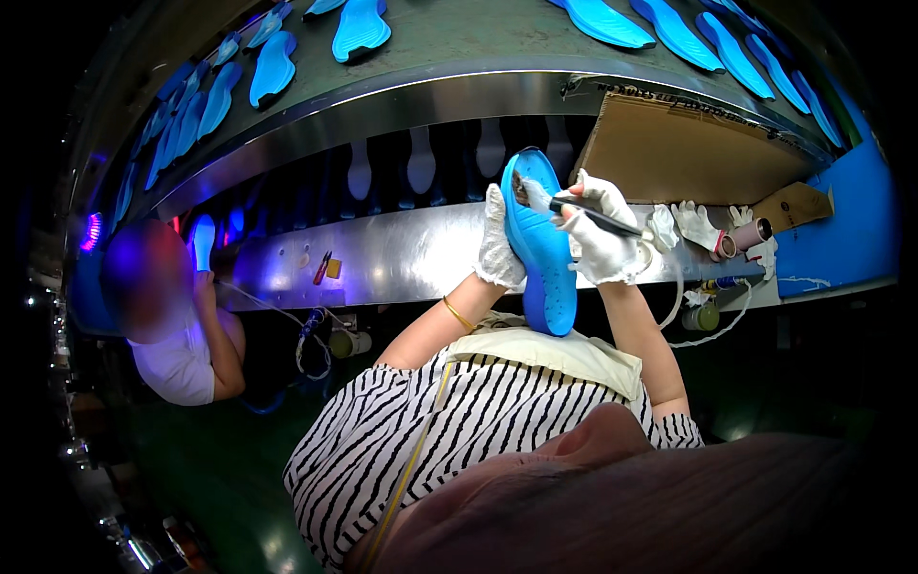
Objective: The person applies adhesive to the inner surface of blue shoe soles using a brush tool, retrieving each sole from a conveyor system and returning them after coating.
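A bright blue shoe sole (pixel 548 277) stands tilted in front of my chest, its lower end near my apron (pixel 545 349). My left hand (pixel 498 247), in a white glove, is closed along the sole's left edge; its fingertips are partly hidden. In my gloved right hand (pixel 609 239) is a brush (pixel 612 222) with a black handle and pale bristles. A pale hose (pixel 679 277) hangs near that wrist; whether it joins the brush is unclear. The bristles touch the sole's upper part, beside a dark patch (pixel 520 189).
A metal bench (pixel 402 244) runs ahead, bearing red-handled snips (pixel 322 268). At right are a cardboard sheet (pixel 684 148), spare white gloves (pixel 695 226) and a tape roll (pixel 754 235). Blue soles (pixel 274 69) lie on the belt (pixel 459 43) beyond. Another person (pixel 182 359) works at left.
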A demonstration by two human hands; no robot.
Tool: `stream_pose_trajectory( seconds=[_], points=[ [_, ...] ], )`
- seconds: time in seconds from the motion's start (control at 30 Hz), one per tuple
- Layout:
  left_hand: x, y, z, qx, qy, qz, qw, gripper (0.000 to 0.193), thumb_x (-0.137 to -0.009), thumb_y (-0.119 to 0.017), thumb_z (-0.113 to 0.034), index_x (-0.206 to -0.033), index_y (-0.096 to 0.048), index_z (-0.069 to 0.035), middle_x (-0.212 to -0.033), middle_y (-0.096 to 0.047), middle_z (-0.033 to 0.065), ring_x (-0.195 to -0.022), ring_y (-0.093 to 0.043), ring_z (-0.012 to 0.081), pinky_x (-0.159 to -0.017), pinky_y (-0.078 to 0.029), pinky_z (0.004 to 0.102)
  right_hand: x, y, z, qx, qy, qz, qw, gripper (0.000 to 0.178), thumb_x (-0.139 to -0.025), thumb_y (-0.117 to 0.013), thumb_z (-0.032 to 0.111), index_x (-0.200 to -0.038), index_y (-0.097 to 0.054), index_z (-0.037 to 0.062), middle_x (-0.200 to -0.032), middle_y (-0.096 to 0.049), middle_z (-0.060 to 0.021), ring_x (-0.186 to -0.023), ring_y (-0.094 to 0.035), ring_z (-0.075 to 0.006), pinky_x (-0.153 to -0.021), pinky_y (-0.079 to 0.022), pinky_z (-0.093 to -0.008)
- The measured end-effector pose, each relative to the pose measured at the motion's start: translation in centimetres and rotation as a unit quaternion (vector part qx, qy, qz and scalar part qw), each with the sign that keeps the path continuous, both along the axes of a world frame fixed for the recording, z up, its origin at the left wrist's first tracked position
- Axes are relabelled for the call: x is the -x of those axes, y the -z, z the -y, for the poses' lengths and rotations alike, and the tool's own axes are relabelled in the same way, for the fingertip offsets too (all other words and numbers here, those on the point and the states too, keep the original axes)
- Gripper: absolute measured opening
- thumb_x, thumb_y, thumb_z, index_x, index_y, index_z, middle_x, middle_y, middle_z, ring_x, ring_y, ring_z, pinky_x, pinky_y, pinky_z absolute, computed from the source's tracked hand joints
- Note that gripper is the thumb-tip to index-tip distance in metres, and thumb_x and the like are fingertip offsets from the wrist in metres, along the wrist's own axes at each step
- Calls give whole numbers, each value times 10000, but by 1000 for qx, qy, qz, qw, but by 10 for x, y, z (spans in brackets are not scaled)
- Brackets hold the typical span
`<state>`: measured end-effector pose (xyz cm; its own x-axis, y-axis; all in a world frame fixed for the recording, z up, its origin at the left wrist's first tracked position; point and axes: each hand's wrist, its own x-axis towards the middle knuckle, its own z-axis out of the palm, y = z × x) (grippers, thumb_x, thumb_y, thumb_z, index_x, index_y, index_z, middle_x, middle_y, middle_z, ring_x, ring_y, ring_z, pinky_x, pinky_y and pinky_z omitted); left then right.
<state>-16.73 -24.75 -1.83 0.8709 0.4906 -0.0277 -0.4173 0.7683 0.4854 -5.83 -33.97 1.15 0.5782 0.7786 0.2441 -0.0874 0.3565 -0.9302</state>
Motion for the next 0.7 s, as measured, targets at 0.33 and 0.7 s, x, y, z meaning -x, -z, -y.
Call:
stream_pose_trajectory(
  seconds=[0.33, 0.7],
  points=[
    [2, 7, -25, -1, 42, -15, 999, 878, -804, -420, -749, -1347, -408, -59, -1244, -547, 166, -1103, -568, 288, -968, -467, 431, 14, -13, 11, -9, -33, 122, 992, 232, -750, -626, -67, -968, -571, -5, -858, -604, -73, -774, -628, -111, -689, -522, -249],
    [26, -25, -30, -56, 18, -59, 997, 858, -867, -320, -714, -1388, -356, -33, -1295, -512, 172, -1115, -552, 286, -1003, -424, 425, 20, 5, 17, -18, -55, 192, 980, 148, -756, -680, -20, -889, -627, 16, -830, -612, -66, -703, -607, -129, -640, -500, -258]
  ],
)
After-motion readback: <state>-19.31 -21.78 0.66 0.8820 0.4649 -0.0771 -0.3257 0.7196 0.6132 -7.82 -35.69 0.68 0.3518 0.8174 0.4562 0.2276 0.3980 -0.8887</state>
